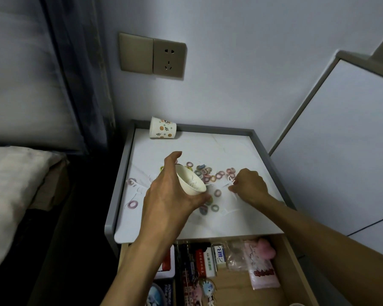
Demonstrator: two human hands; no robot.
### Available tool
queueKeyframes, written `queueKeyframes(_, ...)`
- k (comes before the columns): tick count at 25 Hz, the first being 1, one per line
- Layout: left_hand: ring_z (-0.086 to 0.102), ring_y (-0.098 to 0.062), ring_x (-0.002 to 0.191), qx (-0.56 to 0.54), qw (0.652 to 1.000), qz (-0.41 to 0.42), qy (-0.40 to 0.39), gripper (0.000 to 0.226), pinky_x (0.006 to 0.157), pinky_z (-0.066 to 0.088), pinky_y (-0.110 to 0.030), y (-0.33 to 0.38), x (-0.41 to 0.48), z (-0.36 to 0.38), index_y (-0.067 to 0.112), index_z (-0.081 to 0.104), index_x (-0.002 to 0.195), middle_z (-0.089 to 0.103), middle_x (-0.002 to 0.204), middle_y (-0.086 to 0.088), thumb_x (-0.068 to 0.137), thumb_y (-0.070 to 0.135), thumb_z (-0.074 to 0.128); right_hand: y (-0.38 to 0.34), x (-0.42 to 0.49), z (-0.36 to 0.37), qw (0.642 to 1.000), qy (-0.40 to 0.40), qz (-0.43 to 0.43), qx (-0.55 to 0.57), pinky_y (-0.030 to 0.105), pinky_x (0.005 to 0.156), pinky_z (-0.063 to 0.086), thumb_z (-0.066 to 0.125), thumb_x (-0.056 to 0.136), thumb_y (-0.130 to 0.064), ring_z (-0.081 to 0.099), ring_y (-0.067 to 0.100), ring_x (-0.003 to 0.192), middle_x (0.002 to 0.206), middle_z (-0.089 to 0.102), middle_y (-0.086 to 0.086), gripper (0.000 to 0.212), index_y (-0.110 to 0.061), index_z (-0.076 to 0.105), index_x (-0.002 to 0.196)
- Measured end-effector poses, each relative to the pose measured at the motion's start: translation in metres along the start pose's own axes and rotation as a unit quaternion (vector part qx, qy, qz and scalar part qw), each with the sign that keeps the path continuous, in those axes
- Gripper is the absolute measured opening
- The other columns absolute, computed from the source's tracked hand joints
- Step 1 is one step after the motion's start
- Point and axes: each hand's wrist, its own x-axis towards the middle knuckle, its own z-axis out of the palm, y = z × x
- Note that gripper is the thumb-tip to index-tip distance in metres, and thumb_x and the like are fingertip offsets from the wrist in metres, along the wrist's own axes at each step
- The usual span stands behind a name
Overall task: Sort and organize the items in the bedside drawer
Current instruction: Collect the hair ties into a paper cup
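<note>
Holding a white paper cup (191, 181) tilted toward the right, your left hand (168, 191) sits at the middle of the frame. Its grip is curled round the cup's wall, thumb below and fingers above. The cup hangs just above the white table (208, 146), and a few thin white strands show inside it.

Your right hand (249, 185), right of centre, has its fingers drawn together in a tight grip that pinches a small white piece (230, 180), too small to tell what it is.

Between and around both hands, coloured hair ties (205, 173) lie scattered on the table. A few more sit apart near its left edge.

A printed paper cup (163, 128) lies on its side at the back left corner of the table.

Along the bottom of the frame the drawer (234, 283) stands open, holding an eraser (219, 253), a pink plastic bag (261, 266) and other small packs. A wall socket (169, 57) is above.
</note>
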Motion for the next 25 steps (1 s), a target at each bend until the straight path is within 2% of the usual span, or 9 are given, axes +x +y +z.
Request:
queueKeyframes(4,0.054,-0.016,0.105,-0.004,1.000,0.005,-0.006,0.099,0.076,0.040,-0.027,0.001,0.000,0.003,0.039,0.026,0.141,0.056,0.112,0.010,0.063,0.040,0.087,-0.003,0.001,-0.005,0.999,-0.030,-0.001,-0.040,0.033,0.072,0.050,0.070,0.088,-0.027,0.065,0.029,0.092,0.105,0.067,0.011,0.030,-0.008,0.060,0.108)
queueKeyframes(7,0.055,-0.017,0.107,-0.004,1.000,0.005,-0.004,0.100,0.076,0.040,-0.027,0.000,0.000,0.004,0.039,0.026,0.141,0.059,0.118,0.007,0.062,0.041,0.087,-0.003,0.000,-0.004,0.998,-0.022,-0.004,-0.057,0.032,0.071,0.048,0.068,0.088,-0.022,0.065,0.030,0.092,0.105,0.067,0.012,0.024,-0.007,0.061,0.106)
queueKeyframes(12,0.056,-0.017,0.108,-0.004,1.000,0.007,-0.001,0.099,0.076,0.039,-0.026,-0.001,-0.002,0.002,0.040,0.026,0.140,0.056,0.112,0.010,0.062,0.042,0.088,-0.002,0.000,-0.004,0.998,-0.006,-0.014,-0.058,0.033,0.076,0.054,0.070,0.088,-0.020,0.066,0.029,0.090,0.105,0.068,0.012,0.023,-0.008,0.062,0.106)
queueKeyframes(14,0.055,-0.015,0.105,-0.003,1.000,0.008,0.001,0.099,0.075,0.038,-0.025,-0.001,-0.002,0.001,0.040,0.027,0.140,0.052,0.108,0.013,0.062,0.041,0.088,-0.003,-0.004,-0.001,0.995,0.007,-0.032,-0.096,0.033,0.077,0.053,0.060,0.094,-0.016,0.065,0.027,0.091,0.106,0.067,0.011,0.015,-0.009,0.061,0.107)
queueKeyframes(16,0.052,-0.012,0.102,0.000,1.000,0.008,0.001,0.098,0.074,0.037,-0.025,-0.001,-0.003,-0.001,0.040,0.026,0.140,0.050,0.108,0.014,0.063,0.042,0.087,-0.004,-0.012,0.005,0.987,0.008,-0.072,-0.147,0.033,0.080,0.051,0.051,0.097,-0.010,0.064,0.027,0.096,0.110,0.065,0.012,0.017,-0.008,0.060,0.111)
queueKeyframes(19,0.053,-0.013,0.103,-0.002,1.000,0.013,0.002,0.097,0.074,0.037,-0.026,-0.002,-0.003,-0.002,0.040,0.027,0.140,0.049,0.106,0.015,0.063,0.041,0.087,-0.004,-0.017,0.000,0.982,-0.017,-0.107,-0.153,0.031,0.079,0.046,0.048,0.097,-0.007,0.061,0.028,0.101,0.116,0.062,0.015,0.021,-0.005,0.056,0.117)
queueKeyframes(21,0.053,-0.014,0.103,-0.003,1.000,0.012,0.002,0.098,0.074,0.038,-0.026,-0.003,-0.002,-0.001,0.040,0.026,0.140,0.049,0.106,0.014,0.063,0.040,0.087,-0.003,-0.012,-0.015,0.984,-0.042,-0.114,-0.132,0.030,0.074,0.045,0.051,0.097,-0.008,0.062,0.030,0.098,0.114,0.063,0.016,0.022,-0.005,0.055,0.118)
queueKeyframes(25,0.055,-0.016,0.103,-0.021,1.000,0.008,0.001,0.101,0.076,0.040,-0.025,-0.002,0.000,0.004,0.040,0.025,0.141,0.053,0.111,0.011,0.063,0.041,0.087,0.005,-0.003,-0.039,0.981,-0.093,-0.128,-0.116,0.031,0.072,0.054,0.053,0.097,-0.010,0.066,0.024,0.084,0.109,0.068,0.014,0.023,-0.005,0.063,0.117)
